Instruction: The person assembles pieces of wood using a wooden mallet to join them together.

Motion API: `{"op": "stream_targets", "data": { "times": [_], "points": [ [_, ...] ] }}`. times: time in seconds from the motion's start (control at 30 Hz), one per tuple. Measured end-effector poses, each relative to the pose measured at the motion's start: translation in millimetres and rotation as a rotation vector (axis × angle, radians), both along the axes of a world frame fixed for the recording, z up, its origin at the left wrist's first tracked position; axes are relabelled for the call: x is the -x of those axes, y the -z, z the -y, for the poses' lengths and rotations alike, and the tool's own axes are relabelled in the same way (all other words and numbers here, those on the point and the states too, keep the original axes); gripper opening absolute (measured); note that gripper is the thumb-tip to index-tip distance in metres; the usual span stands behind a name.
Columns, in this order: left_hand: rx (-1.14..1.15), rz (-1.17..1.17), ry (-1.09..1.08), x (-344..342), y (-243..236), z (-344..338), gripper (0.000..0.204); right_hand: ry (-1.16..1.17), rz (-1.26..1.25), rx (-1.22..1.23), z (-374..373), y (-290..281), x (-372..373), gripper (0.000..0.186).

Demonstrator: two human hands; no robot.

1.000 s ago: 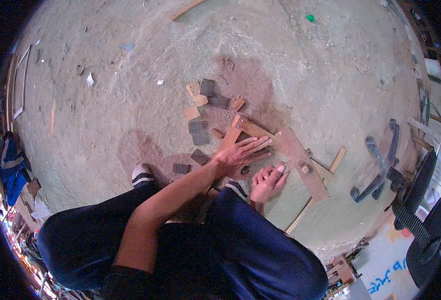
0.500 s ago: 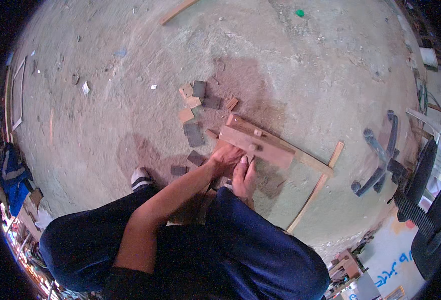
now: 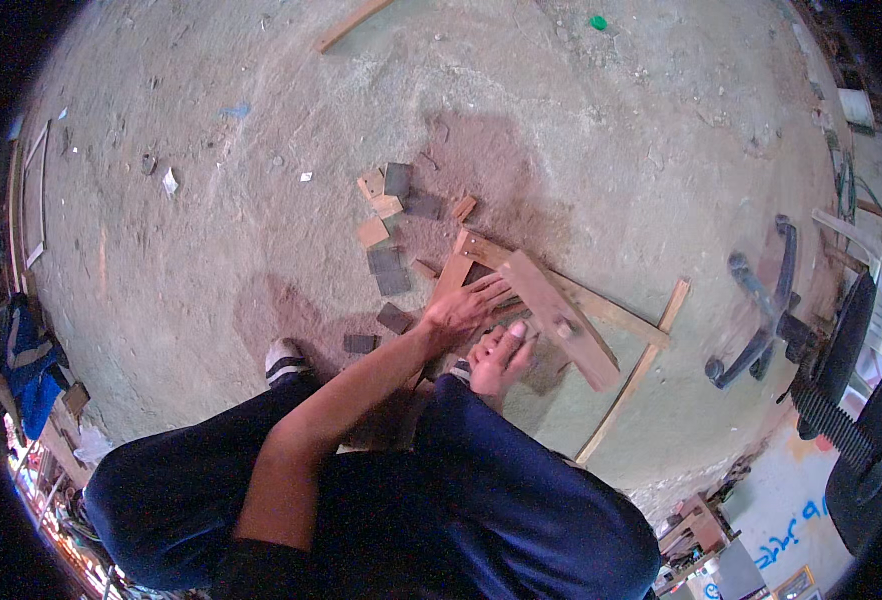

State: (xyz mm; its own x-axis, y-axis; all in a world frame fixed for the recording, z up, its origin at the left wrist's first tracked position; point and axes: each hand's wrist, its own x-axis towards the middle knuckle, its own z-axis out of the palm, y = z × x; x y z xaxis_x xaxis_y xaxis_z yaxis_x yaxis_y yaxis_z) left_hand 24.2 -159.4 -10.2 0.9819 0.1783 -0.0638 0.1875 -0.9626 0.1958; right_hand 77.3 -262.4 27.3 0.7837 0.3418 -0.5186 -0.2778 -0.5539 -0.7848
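Observation:
A flat brown wooden board [image 3: 551, 315] with a round peg on its face lies tilted across a wooden frame [image 3: 616, 317] low in front of me; motion softens its outline. My left hand [image 3: 461, 308] is open, fingers stretched side by side, their tips reaching the board's near-left edge. Just right of it, my right hand [image 3: 501, 360] is closed below the board, thumb raised over curled fingers. Whatever the right fingers hold, if anything, is hidden. Part of the frame disappears behind the board and my hands.
Several dark square blocks [image 3: 389, 270] and pale wood blocks [image 3: 373, 233] lie on the dusty floor beyond my left hand. A long thin stick [image 3: 621, 400] meets the frame at the right. Farther right lies a black wheeled chair base [image 3: 761, 300]. A blue cloth bundle [image 3: 29, 365] is far left.
The board has swung clockwise, its right end dropping toward me. My left fingers, formerly beneath it, now show stretched out. My right hand has shifted slightly and its fingers have come into view.

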Motion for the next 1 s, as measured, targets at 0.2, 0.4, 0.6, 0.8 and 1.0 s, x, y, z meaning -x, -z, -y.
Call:
{"op": "stream_targets", "data": {
  "times": [0.2,0.4,0.6,0.8,1.0],
  "points": [
    [0.262,-0.282,-0.005,1,15,9,0.054,-0.267,-0.152,0.058,8,3,-10,0.059],
    [0.225,-0.285,-0.078,-1,13,7,0.052,-0.459,0.18,0.082,3,0,-8,0.055],
    [0.025,-0.374,0.134,-1,3,4,0.063,0.037,-0.273,0.018,-3,-11,5,0.048],
    [0.104,-0.088,0.03,-1,3,2,0.059,-0.009,-0.277,0.022,2,-8,-7,0.049],
    [0.233,-0.377,0.013,-5,13,8,0.065,-0.51,0.175,-0.067,4,-4,-7,0.049]
  ]
}}
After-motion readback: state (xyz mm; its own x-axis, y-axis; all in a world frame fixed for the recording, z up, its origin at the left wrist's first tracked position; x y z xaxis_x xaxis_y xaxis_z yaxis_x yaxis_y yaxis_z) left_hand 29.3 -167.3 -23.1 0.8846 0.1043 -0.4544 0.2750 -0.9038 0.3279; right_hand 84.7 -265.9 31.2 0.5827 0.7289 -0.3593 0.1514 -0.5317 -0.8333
